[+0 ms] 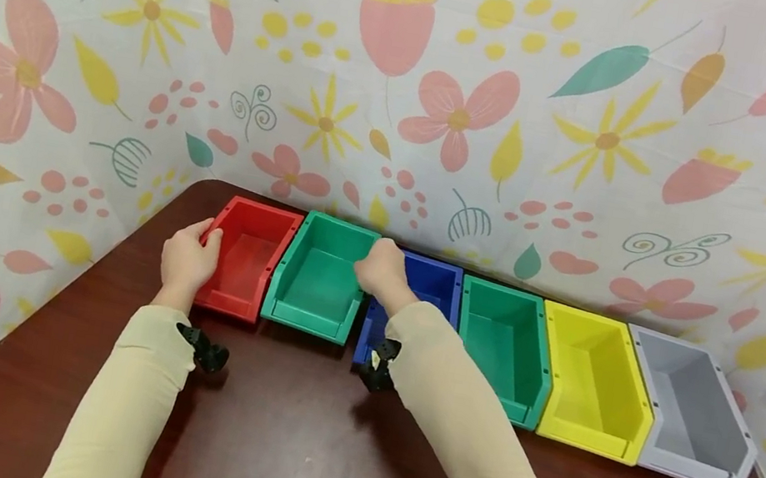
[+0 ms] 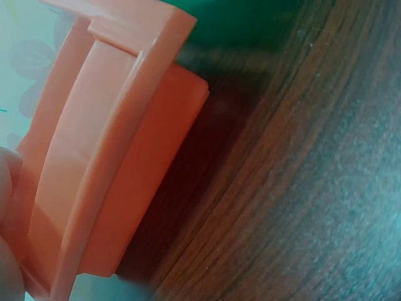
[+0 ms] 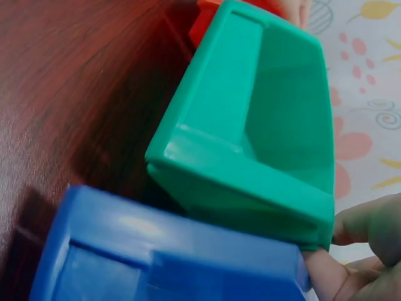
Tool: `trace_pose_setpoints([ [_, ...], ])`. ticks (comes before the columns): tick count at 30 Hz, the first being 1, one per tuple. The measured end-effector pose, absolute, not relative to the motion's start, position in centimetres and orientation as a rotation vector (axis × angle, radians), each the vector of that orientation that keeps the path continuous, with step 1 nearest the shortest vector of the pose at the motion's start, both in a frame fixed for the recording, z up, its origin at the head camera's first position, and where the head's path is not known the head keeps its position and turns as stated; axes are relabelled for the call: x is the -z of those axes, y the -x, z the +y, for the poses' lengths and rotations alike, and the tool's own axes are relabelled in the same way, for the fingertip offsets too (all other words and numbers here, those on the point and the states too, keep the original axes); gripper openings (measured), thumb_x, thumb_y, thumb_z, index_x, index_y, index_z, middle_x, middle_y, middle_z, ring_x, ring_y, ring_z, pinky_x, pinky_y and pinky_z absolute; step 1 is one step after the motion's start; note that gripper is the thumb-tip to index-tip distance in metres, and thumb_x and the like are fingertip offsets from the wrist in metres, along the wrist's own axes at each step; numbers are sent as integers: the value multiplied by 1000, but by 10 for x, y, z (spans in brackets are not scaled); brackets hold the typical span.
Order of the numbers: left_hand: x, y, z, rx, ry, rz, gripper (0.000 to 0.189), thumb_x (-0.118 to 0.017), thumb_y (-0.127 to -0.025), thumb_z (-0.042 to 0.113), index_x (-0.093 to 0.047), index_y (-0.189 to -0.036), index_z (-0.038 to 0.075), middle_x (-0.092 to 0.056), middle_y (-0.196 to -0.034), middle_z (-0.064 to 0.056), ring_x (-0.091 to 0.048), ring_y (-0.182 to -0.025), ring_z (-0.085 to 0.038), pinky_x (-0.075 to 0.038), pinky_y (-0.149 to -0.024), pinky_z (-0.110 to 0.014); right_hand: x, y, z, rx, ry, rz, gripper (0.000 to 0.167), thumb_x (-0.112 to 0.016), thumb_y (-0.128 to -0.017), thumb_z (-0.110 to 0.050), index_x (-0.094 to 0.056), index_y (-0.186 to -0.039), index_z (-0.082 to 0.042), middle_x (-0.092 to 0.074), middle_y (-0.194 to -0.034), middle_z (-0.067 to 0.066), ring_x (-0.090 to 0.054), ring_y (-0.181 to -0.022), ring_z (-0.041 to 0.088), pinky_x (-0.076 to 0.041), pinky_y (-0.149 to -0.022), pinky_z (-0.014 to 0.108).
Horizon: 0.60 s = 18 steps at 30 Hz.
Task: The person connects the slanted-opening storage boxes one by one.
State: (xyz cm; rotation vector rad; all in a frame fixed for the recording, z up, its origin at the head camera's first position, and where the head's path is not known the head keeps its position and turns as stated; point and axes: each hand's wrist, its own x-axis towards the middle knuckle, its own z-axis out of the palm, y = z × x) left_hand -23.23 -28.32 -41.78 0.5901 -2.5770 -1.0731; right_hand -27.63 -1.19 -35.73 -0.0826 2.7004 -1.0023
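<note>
At the left end of a row of bins is a red bin [image 1: 246, 258], and my left hand [image 1: 189, 261] grips its left rim, thumb on the inner side. In the left wrist view the front of the red bin [image 2: 144, 182] fills the left part, with fingers at the edge. Beside it stands a green bin [image 1: 319, 275]. My right hand [image 1: 384, 269] pinches its back right corner, fingertips at the seam with the blue bin [image 1: 448, 292]. The right wrist view shows the green bin [image 3: 288, 106] close against the blue bin [image 3: 207, 269]. My right forearm partly hides the blue bin.
To the right the row goes on with a second green bin [image 1: 506, 344], a yellow bin [image 1: 587, 383] and a grey bin [image 1: 697, 410]. All stand along the back of a dark brown table [image 1: 288, 443]. A flower-patterned cloth [image 1: 462, 41] hangs behind.
</note>
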Motion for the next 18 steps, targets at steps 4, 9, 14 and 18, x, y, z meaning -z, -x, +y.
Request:
trace_pose_setpoints([
  [4, 418, 232, -283, 1066, -594, -2581, 46, -41, -100, 32, -47, -141, 10, -53, -137, -17, -52, -119, -38, -41, -102, -52, 352, 276, -6, 1067, 53, 2666, 8, -47, -94, -9, -51, -95, -2, -29, -51, 1, -30, -40, 15, -32, -41, 27],
  [9, 418, 236, -280, 1071, -601, -2568, 46, -42, -99, 32, -47, -141, 11, -53, -137, -15, -53, -119, -37, -42, -102, -51, 345, 277, -3, 1128, 71, 2656, 48, -48, -94, -11, -37, -140, 2, -32, -51, 0, -32, -39, 14, -33, -42, 26],
  [14, 416, 239, -280, 1089, -584, -2568, 48, -41, -100, 34, -45, -142, 12, -52, -138, -16, -53, -118, -37, -42, -101, -51, 340, 277, -6, 1082, 111, 2711, 11, -49, -93, -9, -55, -91, -1, -30, -50, 0, -33, -40, 15, -33, -41, 25],
  [18, 418, 237, -278, 1095, -597, -2587, 48, -41, -100, 34, -44, -142, 12, -52, -138, -15, -53, -118, -37, -42, -101, -51, 339, 277, -9, 999, 133, 2723, 38, -48, -92, -7, -33, -57, -13, -27, -47, 0, -30, -38, 14, -31, -39, 24],
])
